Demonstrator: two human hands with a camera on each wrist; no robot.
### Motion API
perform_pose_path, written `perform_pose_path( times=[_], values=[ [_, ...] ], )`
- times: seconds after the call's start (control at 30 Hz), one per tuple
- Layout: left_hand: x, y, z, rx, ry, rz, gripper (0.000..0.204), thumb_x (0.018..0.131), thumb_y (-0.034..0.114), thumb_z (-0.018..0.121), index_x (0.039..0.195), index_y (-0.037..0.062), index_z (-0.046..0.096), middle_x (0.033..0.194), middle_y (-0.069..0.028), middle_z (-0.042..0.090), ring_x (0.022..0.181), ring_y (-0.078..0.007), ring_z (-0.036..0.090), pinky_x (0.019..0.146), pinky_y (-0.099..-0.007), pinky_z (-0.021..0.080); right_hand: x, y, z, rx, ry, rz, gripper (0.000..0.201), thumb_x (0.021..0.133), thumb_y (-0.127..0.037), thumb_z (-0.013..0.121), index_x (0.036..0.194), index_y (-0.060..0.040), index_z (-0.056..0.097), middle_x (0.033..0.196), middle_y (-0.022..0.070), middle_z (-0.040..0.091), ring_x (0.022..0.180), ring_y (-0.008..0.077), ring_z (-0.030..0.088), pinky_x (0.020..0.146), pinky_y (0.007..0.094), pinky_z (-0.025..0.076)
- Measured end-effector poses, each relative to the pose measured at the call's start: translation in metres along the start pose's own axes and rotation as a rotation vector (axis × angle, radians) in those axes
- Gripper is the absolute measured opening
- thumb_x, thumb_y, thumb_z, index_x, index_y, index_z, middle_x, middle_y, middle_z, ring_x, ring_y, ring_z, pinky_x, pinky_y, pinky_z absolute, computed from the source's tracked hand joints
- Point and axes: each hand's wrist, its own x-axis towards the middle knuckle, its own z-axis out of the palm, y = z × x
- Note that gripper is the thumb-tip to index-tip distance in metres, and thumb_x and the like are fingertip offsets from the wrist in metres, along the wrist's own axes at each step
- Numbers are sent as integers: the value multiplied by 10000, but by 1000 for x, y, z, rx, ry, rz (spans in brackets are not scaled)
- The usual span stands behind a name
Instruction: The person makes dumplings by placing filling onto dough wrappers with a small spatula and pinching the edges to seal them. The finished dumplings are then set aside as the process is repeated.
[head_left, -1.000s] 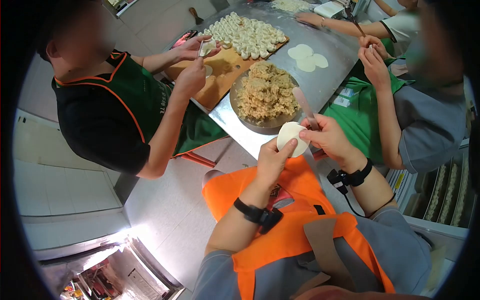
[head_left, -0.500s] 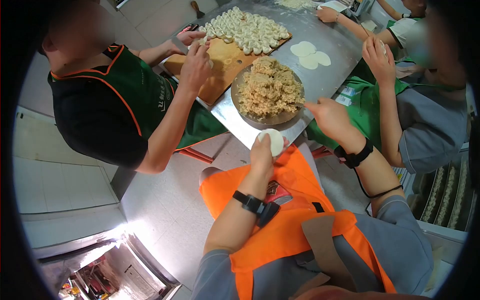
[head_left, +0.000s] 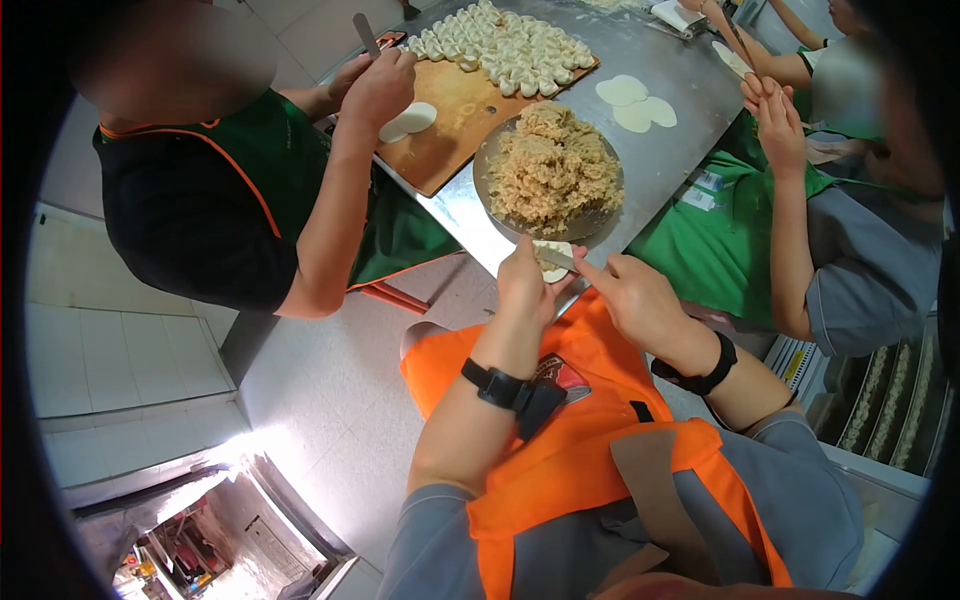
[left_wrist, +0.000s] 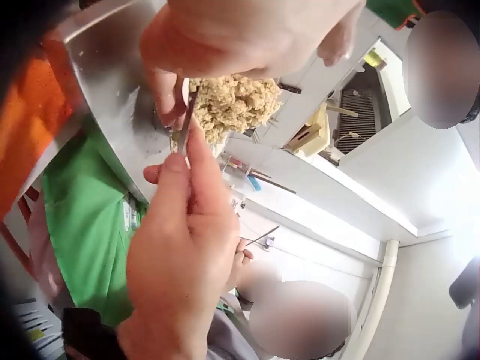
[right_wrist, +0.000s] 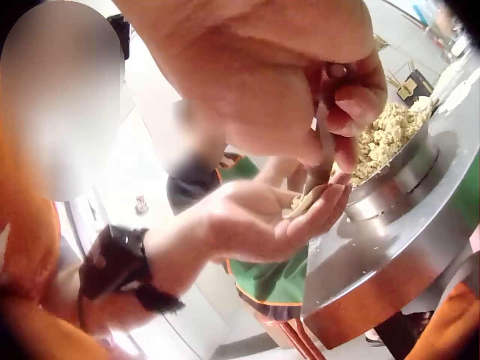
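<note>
My left hand point(head_left: 530, 270) cups a round white dumpling wrapper point(head_left: 553, 262) just below the table edge; the wrapper point(right_wrist: 303, 202) lies in the curled fingers. My right hand point(head_left: 600, 272) pinches a thin flat spatula point(head_left: 556, 258) and lays its blade on the wrapper with some filling. The spatula point(left_wrist: 187, 112) runs up from the right hand's fingertips. Directly behind stands a metal bowl point(head_left: 500, 215) heaped with minced filling point(head_left: 555, 165).
A wooden board point(head_left: 445, 120) with several folded dumplings point(head_left: 510, 45) lies farther back on the steel table point(head_left: 460, 215). Loose wrappers point(head_left: 635, 103) lie to the right. A person in a black shirt point(head_left: 190, 220) sits left, another in a green apron point(head_left: 720, 235) right.
My right hand drew the spatula back from the filling bowl onto the wrapper in my left hand. The person on the left now holds a spatula and a fresh wrapper.
</note>
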Motion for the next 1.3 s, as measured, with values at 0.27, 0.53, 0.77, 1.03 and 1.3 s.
perform_pose_path(
  times=[0.27,0.53,0.77,1.03,1.3],
  values=[
    [-25,1,-18,-231,-182,109,500,1082,320,229,1319,-74,425,1221,-271,591,1173,-403,583,970,-514,488,1,-11,-7,772,-120,385,192,961,-80,540,1090,-46,679,725,108,656,641,195,627,618,323,485],
    [2,-7,-44,-107,1,119,435,1074,298,304,1246,-70,458,1160,-245,617,1048,-378,651,857,-470,564,31,32,-8,104,31,245,225,891,-122,581,1084,-96,693,929,175,683,876,405,634,723,486,503],
    [9,1,-16,51,-5,86,394,1082,300,316,1198,-41,476,1077,-199,647,925,-299,702,701,-384,605,23,13,12,149,84,131,241,886,-111,589,1101,-130,696,826,146,624,775,368,617,657,462,492],
    [-20,3,-23,-102,-92,173,391,1086,291,308,1217,-24,500,1144,-178,635,1002,-298,671,815,-445,572,7,-7,4,283,142,112,259,856,-58,589,1109,-94,624,802,119,565,757,337,606,627,442,484],
    [-47,-12,-9,-3,-139,279,366,1082,291,351,1246,9,517,1103,-140,636,955,-240,666,798,-392,586,26,-19,-11,357,165,-98,165,841,-8,625,998,-41,588,914,120,569,796,339,606,667,399,488]
  ],
)
